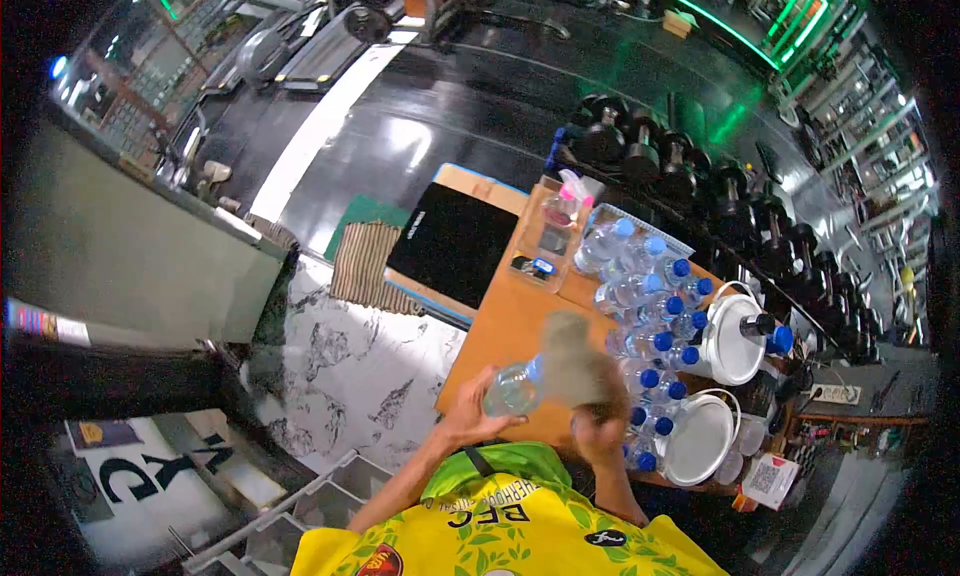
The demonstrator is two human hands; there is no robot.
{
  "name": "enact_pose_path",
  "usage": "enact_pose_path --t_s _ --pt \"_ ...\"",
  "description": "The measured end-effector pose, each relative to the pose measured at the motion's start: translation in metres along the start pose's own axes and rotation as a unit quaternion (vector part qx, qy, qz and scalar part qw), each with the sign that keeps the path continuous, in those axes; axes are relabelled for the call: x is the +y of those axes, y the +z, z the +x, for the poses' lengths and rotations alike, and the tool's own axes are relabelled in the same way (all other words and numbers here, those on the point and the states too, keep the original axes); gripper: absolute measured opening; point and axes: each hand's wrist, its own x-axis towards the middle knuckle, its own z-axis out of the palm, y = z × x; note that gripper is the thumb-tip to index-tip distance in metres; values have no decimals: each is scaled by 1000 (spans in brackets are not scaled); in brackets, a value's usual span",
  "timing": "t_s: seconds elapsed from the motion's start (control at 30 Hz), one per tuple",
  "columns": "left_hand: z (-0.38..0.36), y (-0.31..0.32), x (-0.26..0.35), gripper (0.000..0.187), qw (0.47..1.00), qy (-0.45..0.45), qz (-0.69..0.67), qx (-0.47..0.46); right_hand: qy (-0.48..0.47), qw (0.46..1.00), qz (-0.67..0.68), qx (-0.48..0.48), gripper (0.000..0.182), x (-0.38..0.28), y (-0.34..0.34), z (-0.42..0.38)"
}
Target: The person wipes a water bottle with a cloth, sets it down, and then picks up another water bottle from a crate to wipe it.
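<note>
My left hand (pixel 470 408) is closed around a clear plastic water bottle (pixel 513 389) with a blue cap end, tilted over the near edge of the wooden table (pixel 500 321). Close to the right of it, my right hand (pixel 602 433) grips a grey-beige cloth (pixel 575 361), which is smeared by motion and overlaps the bottle's cap end in this view. Beyond the cloth, several blue-capped water bottles (pixel 640 294) stand in rows on the table.
Two white lidded buckets (pixel 735 341) (pixel 700 441) stand to the right of the bottles. An open organiser box (pixel 545 241) sits at the table's far end. A dumbbell rack (pixel 720 186) runs behind, and a grey crate (pixel 300 516) is at the lower left.
</note>
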Motion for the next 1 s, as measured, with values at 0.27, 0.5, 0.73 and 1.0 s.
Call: enact_pose_path --t_s 0.27,0.5,0.73,1.0 --pt "-90 -9 29 56 993 21 15 116 -117 976 -86 -160 64 -61 60 -25" --pt "-153 -27 45 53 978 50 84 184 160 935 291 -122 36 -40 85 -55" --pt "-189 -27 47 53 976 15 85 199 -241 931 -121 -247 59 -91 107 -84" --pt "-227 -29 42 53 960 0 89 266 114 936 150 -296 42 -56 131 -89"
